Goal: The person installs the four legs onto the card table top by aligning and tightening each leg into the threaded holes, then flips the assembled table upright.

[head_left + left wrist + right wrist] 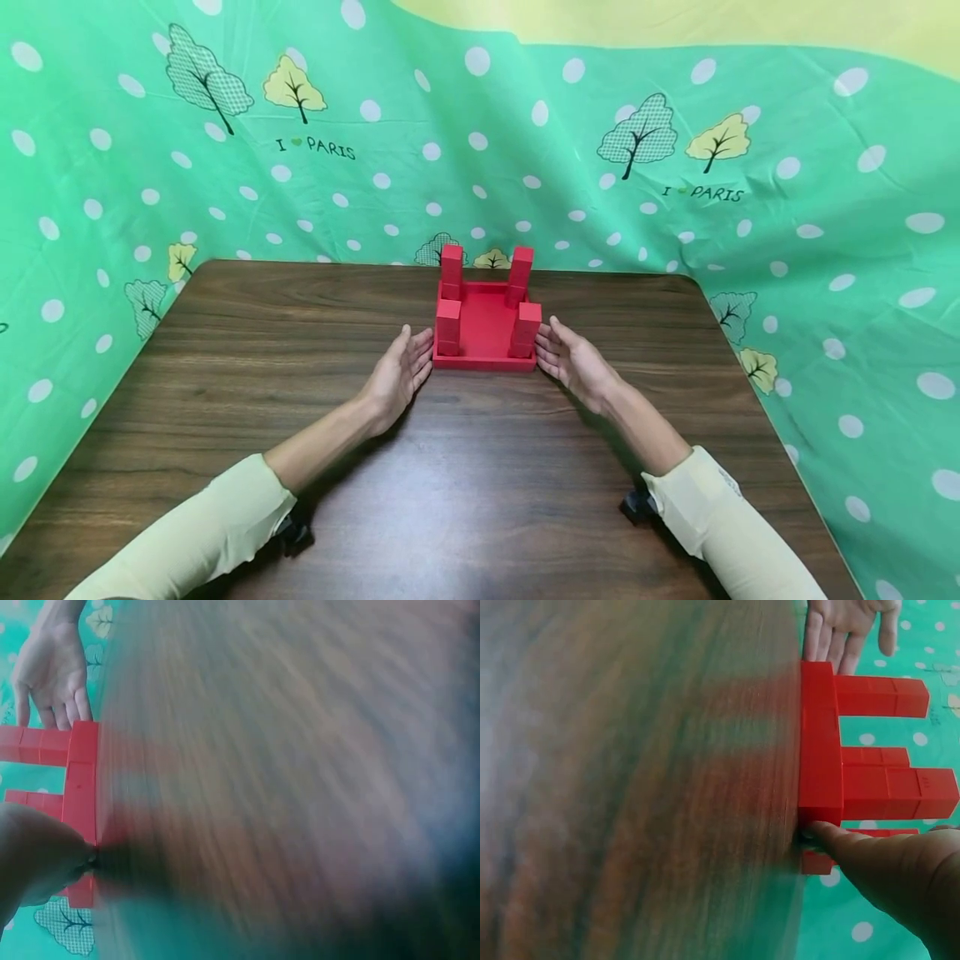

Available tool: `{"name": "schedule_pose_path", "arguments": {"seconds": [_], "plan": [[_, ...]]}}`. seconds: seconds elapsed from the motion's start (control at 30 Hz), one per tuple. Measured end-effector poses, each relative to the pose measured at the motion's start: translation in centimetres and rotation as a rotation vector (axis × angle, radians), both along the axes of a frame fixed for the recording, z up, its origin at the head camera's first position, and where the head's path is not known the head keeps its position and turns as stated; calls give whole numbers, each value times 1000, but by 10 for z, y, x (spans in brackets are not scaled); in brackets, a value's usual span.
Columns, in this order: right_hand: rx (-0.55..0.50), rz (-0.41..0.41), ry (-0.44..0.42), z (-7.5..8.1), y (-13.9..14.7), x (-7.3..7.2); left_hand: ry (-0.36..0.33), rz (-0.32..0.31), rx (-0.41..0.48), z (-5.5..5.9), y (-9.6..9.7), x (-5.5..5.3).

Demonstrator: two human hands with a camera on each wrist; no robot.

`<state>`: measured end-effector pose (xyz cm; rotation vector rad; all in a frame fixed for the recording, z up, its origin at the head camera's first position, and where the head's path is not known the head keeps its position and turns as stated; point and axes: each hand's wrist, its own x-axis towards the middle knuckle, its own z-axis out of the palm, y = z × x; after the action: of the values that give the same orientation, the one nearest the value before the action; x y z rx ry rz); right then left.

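A red square tray (483,364) with a low rim stands near the far edge of the table. At its corners rise red columns of stacked blocks, among them the front left column (448,327) and the front right column (526,329). My left hand (396,375) lies along the tray's left side, fingers straight and palm facing inward. On the opposite side my right hand (579,364) mirrors it, straight fingertips right at the rim. In the right wrist view, the right hand's thumb and finger area (870,859) overlaps the tray wall (819,742).
The dark wooden table (480,483) reflects light in front of the tray. Behind it hangs a green cloth (480,183) with white dots and printed trees. Small black devices sit under both sleeves, such as the left one (296,536).
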<state>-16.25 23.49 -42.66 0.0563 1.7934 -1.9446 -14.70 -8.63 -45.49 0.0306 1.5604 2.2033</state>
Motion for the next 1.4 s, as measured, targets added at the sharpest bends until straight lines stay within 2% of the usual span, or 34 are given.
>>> {"name": "schedule_pose_path", "arguments": {"seconds": [0.17,0.33,0.53,0.9,1.4], "plan": [[-25,39,13,-1,0,3,-16,24,36,1,5,6],[-43,64,38,3,1,8,-2,37,29,5,5,9],[-59,71,69,9,1,15,28,32,-3,13,1,11],[-73,110,136,13,2,24,67,2,-19,21,-11,18],[-114,112,216,21,2,33,135,9,-23,34,-17,19]]}}
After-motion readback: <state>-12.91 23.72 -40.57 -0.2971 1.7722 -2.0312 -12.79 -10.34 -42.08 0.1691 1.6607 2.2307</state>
